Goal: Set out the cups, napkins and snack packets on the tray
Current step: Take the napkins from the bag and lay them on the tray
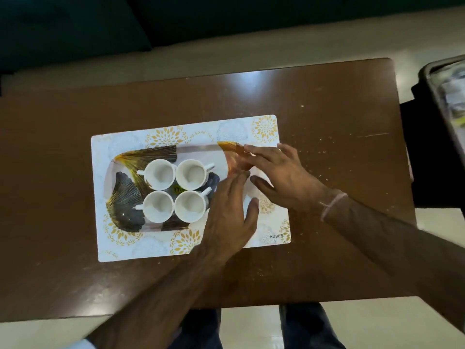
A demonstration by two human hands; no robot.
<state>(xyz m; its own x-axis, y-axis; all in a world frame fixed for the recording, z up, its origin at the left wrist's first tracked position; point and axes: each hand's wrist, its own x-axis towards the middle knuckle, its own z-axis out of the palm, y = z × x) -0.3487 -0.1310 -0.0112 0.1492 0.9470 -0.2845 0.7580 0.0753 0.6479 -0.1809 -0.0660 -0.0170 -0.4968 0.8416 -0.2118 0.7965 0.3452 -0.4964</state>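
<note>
Four white cups [176,190] stand upright in a two-by-two block on the left half of the tray [125,157], which sits on a placemat [120,245] on the brown worktop [63,127]. Left hand [230,210] and right hand [279,172] lie flat, fingers spread, over the tray's right half, gripping nothing.

i see four white cups [175,190] on a tray [130,187] printed with black and gold fan leaves. the placemat [120,144] under it is white with gold flower rings. the table [63,122] is dark brown.
</note>
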